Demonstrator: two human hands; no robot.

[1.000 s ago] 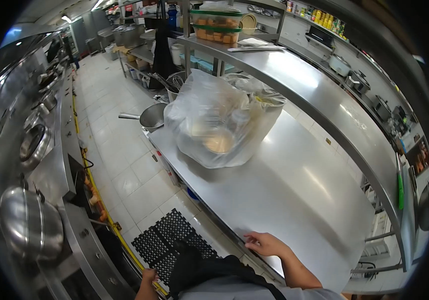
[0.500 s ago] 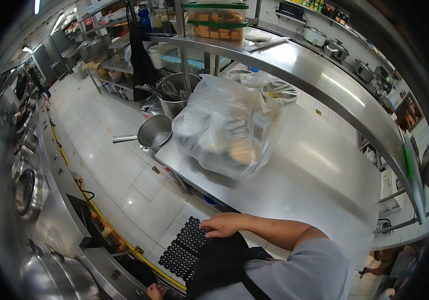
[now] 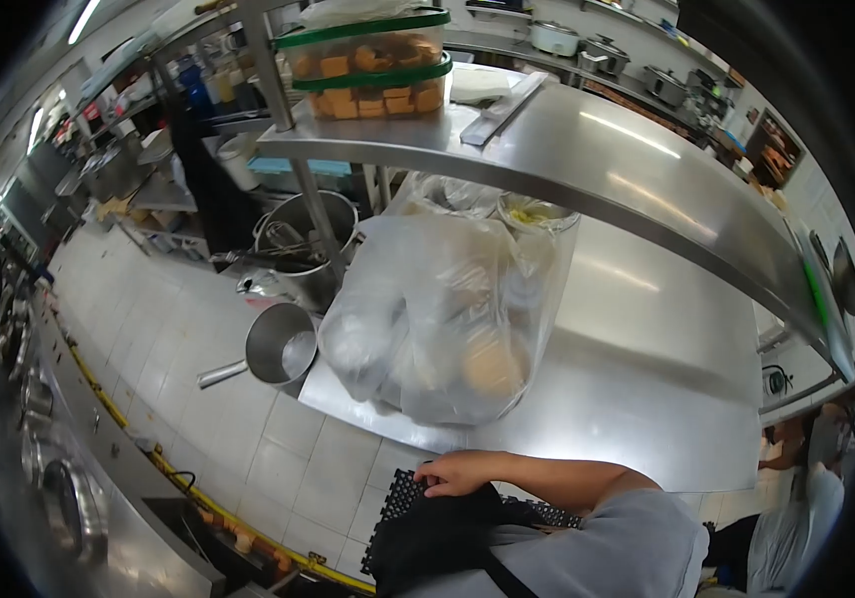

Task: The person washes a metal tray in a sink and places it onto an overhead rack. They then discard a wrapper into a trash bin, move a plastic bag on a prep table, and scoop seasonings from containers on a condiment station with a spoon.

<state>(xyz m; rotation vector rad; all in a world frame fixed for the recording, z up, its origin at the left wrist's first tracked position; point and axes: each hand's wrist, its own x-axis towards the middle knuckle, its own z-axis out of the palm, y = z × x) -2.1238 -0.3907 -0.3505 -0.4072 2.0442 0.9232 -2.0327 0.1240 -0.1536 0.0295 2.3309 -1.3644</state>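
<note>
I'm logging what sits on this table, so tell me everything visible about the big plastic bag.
The bag is large, whitish and translucent, with a creased, shiny surface that looks like thin plastic. It bulges with several things: one shows roundish and tan, the others are too cloudy to name. Its opening can't be made out. It rests on the steel table, near the edge by the saucepan. The right hand is not touching it.
</note>
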